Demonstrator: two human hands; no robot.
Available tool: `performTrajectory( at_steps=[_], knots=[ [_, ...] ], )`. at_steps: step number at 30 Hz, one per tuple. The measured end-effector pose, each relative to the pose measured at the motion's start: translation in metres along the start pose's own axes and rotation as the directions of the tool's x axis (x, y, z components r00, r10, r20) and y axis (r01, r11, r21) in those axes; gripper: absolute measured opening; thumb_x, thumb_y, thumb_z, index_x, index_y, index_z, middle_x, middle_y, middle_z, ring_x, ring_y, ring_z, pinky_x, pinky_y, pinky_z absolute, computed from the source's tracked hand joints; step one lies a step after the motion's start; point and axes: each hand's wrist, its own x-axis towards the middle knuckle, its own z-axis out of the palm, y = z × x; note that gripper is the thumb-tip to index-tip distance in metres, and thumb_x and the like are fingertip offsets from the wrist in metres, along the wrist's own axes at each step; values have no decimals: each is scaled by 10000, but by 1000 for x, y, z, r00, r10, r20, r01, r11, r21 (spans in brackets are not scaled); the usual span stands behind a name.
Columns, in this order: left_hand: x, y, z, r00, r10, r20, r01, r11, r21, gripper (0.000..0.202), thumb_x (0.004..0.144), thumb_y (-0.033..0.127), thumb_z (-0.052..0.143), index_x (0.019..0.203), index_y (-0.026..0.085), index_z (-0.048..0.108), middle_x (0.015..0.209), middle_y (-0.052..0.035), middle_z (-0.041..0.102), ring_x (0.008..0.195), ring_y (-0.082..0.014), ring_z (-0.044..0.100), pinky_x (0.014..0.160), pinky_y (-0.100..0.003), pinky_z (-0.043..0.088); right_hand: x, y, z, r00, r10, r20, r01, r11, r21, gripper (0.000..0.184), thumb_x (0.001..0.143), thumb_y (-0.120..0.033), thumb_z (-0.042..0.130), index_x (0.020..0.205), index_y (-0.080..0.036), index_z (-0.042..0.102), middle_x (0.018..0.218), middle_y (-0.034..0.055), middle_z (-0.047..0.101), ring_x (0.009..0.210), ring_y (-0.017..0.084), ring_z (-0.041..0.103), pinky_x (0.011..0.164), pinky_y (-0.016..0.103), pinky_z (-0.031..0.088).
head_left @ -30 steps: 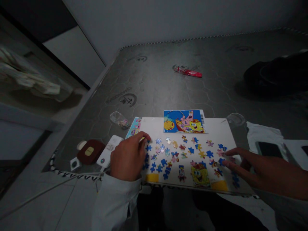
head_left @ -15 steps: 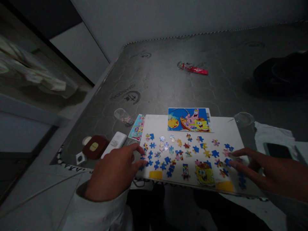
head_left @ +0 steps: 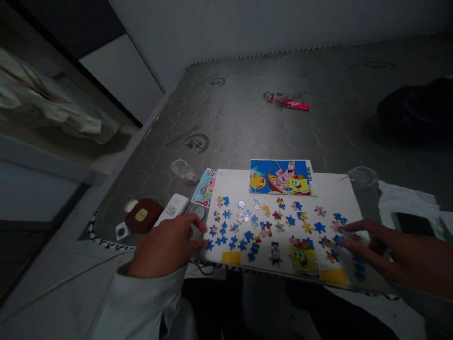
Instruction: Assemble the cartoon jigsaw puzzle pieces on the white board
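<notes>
My left hand [head_left: 166,246] curls at the near edge of the white board [head_left: 339,193], well apart from my right hand [head_left: 389,250] spread over the jigsaw pieces [head_left: 255,231].

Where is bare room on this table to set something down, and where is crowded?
Bare table lies between the red wrapper and the picture card. The white board is bare right of the card. Crowded: the puzzle pieces across the board.
</notes>
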Motion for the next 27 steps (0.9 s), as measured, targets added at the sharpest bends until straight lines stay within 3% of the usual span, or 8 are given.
performTrajectory(
  at_steps=[6,10,20,27],
  knots=[
    [5,-6,2,998,-42,47,43,999,-19,279,666,501,741,874,316,722,857,9,695,809,-224,657,628,-297,381,-4,1,-2,999,-46,-12,47,999,22,654,761,-744,393,1139,-284,664,784,59,753,604,281,693,592,424,505],
    [7,-3,6,997,-32,65,35,999,-37,347,618,551,760,832,281,713,848,-7,725,803,-237,671,619,-297,396,-3,4,0,998,-63,-26,63,998,8,616,777,-726,424,1135,-290,671,745,52,749,580,289,691,569,429,508],
    [15,-6,9,993,-12,116,29,988,-149,281,631,403,778,845,248,681,852,0,758,811,-214,704,613,-274,435,-4,3,-2,999,-44,-4,44,999,4,708,728,-781,397,1145,-281,675,759,61,742,608,283,694,612,442,521],
    [15,-4,9,993,-24,114,42,987,-155,262,638,380,779,856,261,694,826,8,765,791,-214,712,603,-268,444,-5,1,-3,999,-39,-20,38,999,-8,648,776,-746,411,1151,-290,680,792,56,763,587,285,696,590,434,519]
  ],
)
